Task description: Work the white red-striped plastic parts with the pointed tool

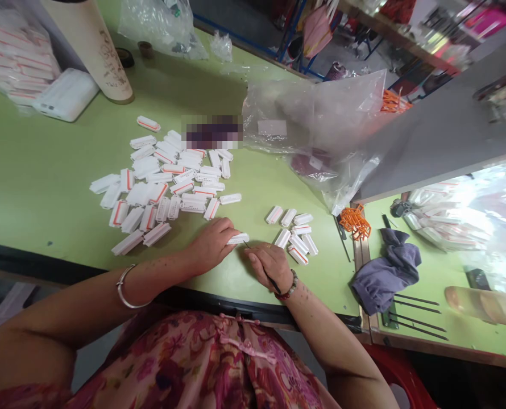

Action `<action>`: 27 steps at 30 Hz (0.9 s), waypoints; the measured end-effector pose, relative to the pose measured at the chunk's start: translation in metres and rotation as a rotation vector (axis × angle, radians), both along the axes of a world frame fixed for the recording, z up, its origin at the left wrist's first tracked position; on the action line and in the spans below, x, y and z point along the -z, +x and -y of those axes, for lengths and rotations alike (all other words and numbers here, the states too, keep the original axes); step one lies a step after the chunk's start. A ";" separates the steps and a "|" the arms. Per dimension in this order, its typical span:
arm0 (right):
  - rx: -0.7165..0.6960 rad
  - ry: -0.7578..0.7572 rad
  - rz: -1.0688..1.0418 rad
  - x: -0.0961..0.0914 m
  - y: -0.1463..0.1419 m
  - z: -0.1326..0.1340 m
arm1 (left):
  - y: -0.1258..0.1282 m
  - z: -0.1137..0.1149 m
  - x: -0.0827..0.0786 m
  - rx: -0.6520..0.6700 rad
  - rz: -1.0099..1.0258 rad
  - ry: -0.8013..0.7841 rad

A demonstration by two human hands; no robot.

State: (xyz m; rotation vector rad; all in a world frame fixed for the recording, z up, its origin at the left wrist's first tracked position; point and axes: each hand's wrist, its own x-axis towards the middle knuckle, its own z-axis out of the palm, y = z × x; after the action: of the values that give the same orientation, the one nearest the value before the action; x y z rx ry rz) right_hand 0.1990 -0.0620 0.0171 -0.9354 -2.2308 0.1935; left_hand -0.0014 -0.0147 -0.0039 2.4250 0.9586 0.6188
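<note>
My left hand [212, 241] is closed on one end of a small white plastic piece [239, 238], which sticks out to the right past the fingertips. Just to its right, my right hand [272, 264] is wrapped round a thin dark tool [273, 284]; its narrow tip shows close to the piece, though I cannot tell whether they touch. A large loose group of similar white pieces [146, 193], some with an orange stripe, lies beyond my left hand. Several more white pieces [298, 238] form a smaller group beyond my right hand.
Clear plastic bags [312, 113] lie at the back of the green table [44, 187]. Orange parts [355, 221], thin dark tools [342, 241] and a dark grey cloth [389, 270] lie to the right. A tall cup [99, 57] and a white box [67, 95] stand at back left.
</note>
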 end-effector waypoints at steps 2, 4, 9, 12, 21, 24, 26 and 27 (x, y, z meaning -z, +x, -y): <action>-0.006 -0.019 0.005 0.000 -0.001 -0.001 | 0.000 0.000 0.001 0.003 0.010 0.002; 0.002 -0.036 0.015 0.000 -0.003 -0.002 | 0.000 0.000 0.001 0.004 0.018 0.006; 0.035 -0.064 0.040 0.002 -0.004 -0.003 | 0.001 -0.002 0.001 0.010 0.014 0.003; 0.010 -0.049 0.004 0.003 -0.001 -0.002 | 0.001 -0.003 -0.001 0.012 0.006 -0.009; -0.005 -0.047 -0.011 0.000 -0.001 -0.004 | 0.001 -0.003 -0.007 0.020 -0.001 -0.044; 0.026 -0.092 -0.010 0.002 -0.003 -0.004 | 0.001 -0.003 -0.008 0.022 0.000 -0.048; 0.049 -0.123 -0.004 0.004 -0.003 -0.003 | 0.001 -0.003 -0.009 0.027 0.003 -0.047; 0.059 -0.131 -0.003 0.005 -0.004 -0.003 | 0.001 -0.003 -0.008 0.028 0.005 -0.047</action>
State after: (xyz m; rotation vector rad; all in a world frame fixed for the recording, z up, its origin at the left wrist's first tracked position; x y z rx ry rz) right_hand 0.1955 -0.0594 0.0122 -1.0689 -2.2062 0.3169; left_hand -0.0004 -0.0116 0.0044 2.3904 0.9246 0.5857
